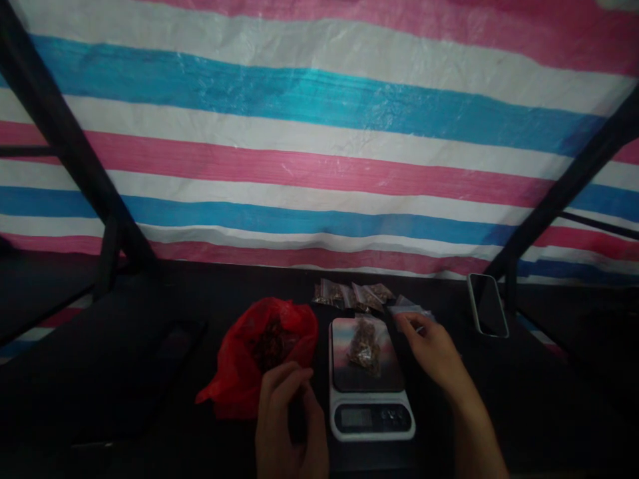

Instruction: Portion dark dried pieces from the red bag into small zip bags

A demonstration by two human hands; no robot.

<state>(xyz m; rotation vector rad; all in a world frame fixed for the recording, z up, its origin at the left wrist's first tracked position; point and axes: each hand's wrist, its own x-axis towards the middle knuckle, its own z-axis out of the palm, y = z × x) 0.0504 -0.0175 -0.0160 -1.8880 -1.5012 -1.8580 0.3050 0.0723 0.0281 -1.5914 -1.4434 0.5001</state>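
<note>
A digital kitchen scale lies in front of me with a clear bag of brown dried bits on its plate. Left of it sits a red plastic bag, its mouth gaping over dark reddish-brown contents. My left hand is in front of the red bag, fingers curled and thumb a little apart, with nothing visible in it. To the right of the scale, my right hand has thumb and fingers closed at the edge of some small clear zip bags. Its fingertips partly hide what they grip.
Several filled small bags lie in a row behind the scale. A phone leans near the right frame post. Another dark post slants up at left. Striped plastic sheeting rises behind the black table.
</note>
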